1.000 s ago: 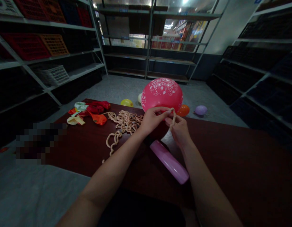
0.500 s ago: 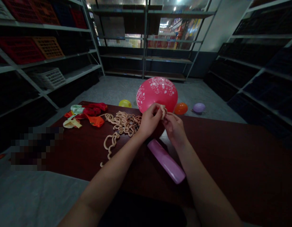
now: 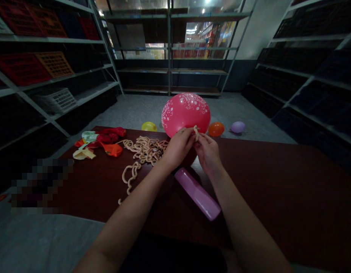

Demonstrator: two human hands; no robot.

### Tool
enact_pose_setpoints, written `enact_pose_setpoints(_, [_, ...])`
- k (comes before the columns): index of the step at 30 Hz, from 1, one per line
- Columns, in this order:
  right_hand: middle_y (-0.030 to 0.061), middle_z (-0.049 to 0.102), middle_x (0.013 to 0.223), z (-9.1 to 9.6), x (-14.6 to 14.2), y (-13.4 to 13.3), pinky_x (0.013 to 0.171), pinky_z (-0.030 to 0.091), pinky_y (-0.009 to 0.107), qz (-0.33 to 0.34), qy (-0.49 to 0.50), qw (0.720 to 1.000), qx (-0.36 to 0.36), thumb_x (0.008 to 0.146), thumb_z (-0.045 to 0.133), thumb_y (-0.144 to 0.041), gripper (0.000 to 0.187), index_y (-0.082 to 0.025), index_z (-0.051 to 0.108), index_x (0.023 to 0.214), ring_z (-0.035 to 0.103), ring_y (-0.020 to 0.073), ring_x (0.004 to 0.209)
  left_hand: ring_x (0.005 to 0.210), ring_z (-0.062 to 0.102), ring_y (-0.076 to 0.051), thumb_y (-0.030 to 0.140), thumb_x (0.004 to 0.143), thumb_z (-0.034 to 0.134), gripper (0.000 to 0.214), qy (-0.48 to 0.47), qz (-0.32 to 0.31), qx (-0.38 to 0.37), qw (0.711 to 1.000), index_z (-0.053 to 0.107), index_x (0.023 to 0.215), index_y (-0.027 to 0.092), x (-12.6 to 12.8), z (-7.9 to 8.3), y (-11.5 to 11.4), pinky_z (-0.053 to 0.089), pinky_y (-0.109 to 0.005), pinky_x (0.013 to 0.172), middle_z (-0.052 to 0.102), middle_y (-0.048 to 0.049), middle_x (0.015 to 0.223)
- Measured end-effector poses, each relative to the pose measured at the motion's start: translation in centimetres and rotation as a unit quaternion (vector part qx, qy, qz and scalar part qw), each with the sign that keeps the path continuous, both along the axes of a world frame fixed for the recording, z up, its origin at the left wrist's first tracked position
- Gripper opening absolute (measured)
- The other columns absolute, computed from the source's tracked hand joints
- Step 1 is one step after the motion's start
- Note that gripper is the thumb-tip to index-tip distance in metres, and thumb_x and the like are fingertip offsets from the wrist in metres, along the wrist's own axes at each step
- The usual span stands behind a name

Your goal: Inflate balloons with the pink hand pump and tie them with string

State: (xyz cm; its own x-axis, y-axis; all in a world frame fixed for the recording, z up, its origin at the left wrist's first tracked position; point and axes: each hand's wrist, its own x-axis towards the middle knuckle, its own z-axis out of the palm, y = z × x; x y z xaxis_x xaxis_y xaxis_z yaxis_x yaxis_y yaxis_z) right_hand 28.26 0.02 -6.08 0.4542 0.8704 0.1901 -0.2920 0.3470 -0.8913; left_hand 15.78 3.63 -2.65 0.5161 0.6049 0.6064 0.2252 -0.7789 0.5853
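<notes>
A large pink-red balloon [image 3: 184, 112] with white printing stands inflated at the table's far edge, right behind my hands. My left hand [image 3: 181, 144] and my right hand [image 3: 207, 149] meet in front of it, fingers closed on a short beige cord [image 3: 196, 131] whose end sticks up between them. Whether the balloon's neck is also in the fingers is hidden. A tangled heap of the same beige cord [image 3: 147, 148] lies left of my left hand, with a loose strand curling toward my forearm. Below the hands rests a pink-purple cylinder [image 3: 198, 194].
Deflated balloons [image 3: 107, 142] in red, orange, green and cream lie on the dark table [image 3: 266, 182] at the left. On the floor beyond are a yellow balloon [image 3: 148, 126], an orange balloon [image 3: 216, 129] and a purple balloon [image 3: 238, 127]. Metal shelves [image 3: 144, 71] with crates surround the room.
The cord between my fingers has gone from a bunched loop to a thinner upright end. My fingers have drawn closer together around it. The view has shifted slightly.
</notes>
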Motion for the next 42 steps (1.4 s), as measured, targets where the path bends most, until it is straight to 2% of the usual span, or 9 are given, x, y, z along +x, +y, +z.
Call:
enact_pose_setpoints(7, [-0.0032, 0.063, 0.075, 0.2, -0.2, -0.2, 0.065, 0.045, 0.026, -0.027, -0.027, 0.999, 0.004, 0.074, 0.076, -0.041, 0.022, -0.024, 0.071, 0.087, 0.053, 0.0110, 0.067, 0.094, 0.062, -0.021, 0.027, 0.106, 0.049, 0.027, 0.059, 0.040, 0.046, 0.996, 0.071, 0.119, 0.019, 0.1, 0.0, -0.5, 0.052, -0.034, 0.088, 0.064, -0.0094, 0.100])
enact_pose_setpoints(13, [-0.0023, 0.066, 0.076, 0.8, -0.3, -0.9, 0.070, 0.048, 0.028, -0.083, -0.135, 0.987, -0.020, 0.078, 0.071, -0.041, 0.022, -0.023, 0.071, 0.089, 0.056, 0.0128, 0.071, 0.115, 0.064, -0.027, 0.027, 0.107, 0.047, 0.029, 0.058, 0.076, 0.066, 0.993, 0.060, 0.130, 0.014, 0.3, -0.2, -0.5, 0.051, -0.043, 0.103, 0.067, -0.0174, 0.121])
enact_pose_setpoints(16, [-0.0013, 0.068, 0.079, 1.1, -0.3, -1.1, 0.072, 0.050, 0.029, -0.100, -0.160, 0.982, -0.013, 0.080, 0.069, -0.041, 0.022, -0.023, 0.071, 0.091, 0.060, 0.0141, 0.074, 0.120, 0.065, -0.026, 0.027, 0.107, 0.048, 0.030, 0.035, 0.078, 0.064, 0.994, 0.056, 0.132, 0.014, 0.4, -0.4, -0.5, 0.052, -0.043, 0.106, 0.068, -0.0187, 0.126])
enact_pose_setpoints(20, [0.0003, 0.072, 0.083, 1.2, -0.4, -1.1, 0.076, 0.052, 0.031, -0.119, -0.175, 0.977, 0.004, 0.080, 0.068, -0.042, 0.022, -0.022, 0.069, 0.088, 0.063, 0.0158, 0.078, 0.119, 0.068, -0.025, 0.027, 0.107, 0.049, 0.024, 0.027, 0.088, 0.059, 0.994, 0.056, 0.128, 0.017, 0.4, -0.4, -0.6, 0.053, -0.041, 0.104, 0.070, -0.0154, 0.124])
enact_pose_setpoints(24, [0.0001, 0.071, 0.081, 1.3, -0.3, -1.1, 0.075, 0.053, 0.032, -0.128, -0.179, 0.975, 0.008, 0.080, 0.067, -0.042, 0.021, -0.022, 0.069, 0.087, 0.064, 0.0161, 0.076, 0.117, 0.067, -0.024, 0.025, 0.107, 0.049, 0.018, 0.064, 0.087, 0.061, 0.992, 0.060, 0.119, 0.018, 0.3, 0.1, -0.7, 0.054, -0.039, 0.102, 0.070, -0.0130, 0.121])
enact_pose_setpoints(30, [0.0007, 0.070, 0.085, 1.1, -0.1, -1.1, 0.076, 0.052, 0.032, -0.132, -0.208, 0.969, 0.020, 0.085, 0.064, -0.040, 0.018, -0.023, 0.067, 0.089, 0.063, 0.0163, 0.080, 0.101, 0.067, -0.022, 0.023, 0.106, 0.051, 0.013, 0.077, 0.091, 0.046, 0.992, 0.063, 0.109, 0.019, -0.1, 0.6, -0.8, 0.054, -0.035, 0.091, 0.068, -0.0100, 0.110])
enact_pose_setpoints(33, [0.0011, 0.068, 0.086, 0.9, 0.0, -1.1, 0.076, 0.050, 0.032, -0.148, -0.265, 0.952, 0.028, 0.087, 0.062, -0.040, 0.017, -0.023, 0.067, 0.090, 0.061, 0.0164, 0.080, 0.100, 0.065, -0.022, 0.020, 0.105, 0.052, 0.009, 0.045, 0.084, 0.029, 0.995, 0.060, 0.101, 0.018, 0.0, 0.3, -0.5, 0.052, -0.036, 0.091, 0.067, -0.0095, 0.104])
enact_pose_setpoints(38, [-0.0001, 0.059, 0.080, 1.0, 0.4, -1.3, 0.071, 0.043, 0.032, -0.186, -0.385, 0.903, 0.045, 0.090, 0.061, -0.036, 0.014, -0.024, 0.066, 0.085, 0.053, 0.0163, 0.075, 0.097, 0.062, -0.022, 0.017, 0.102, 0.053, 0.008, -0.008, 0.081, -0.043, 0.996, 0.055, 0.095, 0.019, 0.5, -0.5, 0.0, 0.050, -0.036, 0.089, 0.066, -0.0090, 0.102])
enact_pose_setpoints(42, [-0.0005, 0.057, 0.078, 1.3, 0.7, -1.5, 0.070, 0.042, 0.032, -0.194, -0.451, 0.868, 0.075, 0.093, 0.060, -0.033, 0.012, -0.024, 0.065, 0.086, 0.050, 0.0163, 0.073, 0.095, 0.062, -0.021, 0.018, 0.102, 0.052, 0.010, -0.048, 0.053, -0.103, 0.992, 0.053, 0.092, 0.020, 0.6, -0.5, 0.2, 0.049, -0.036, 0.088, 0.066, -0.0082, 0.099])
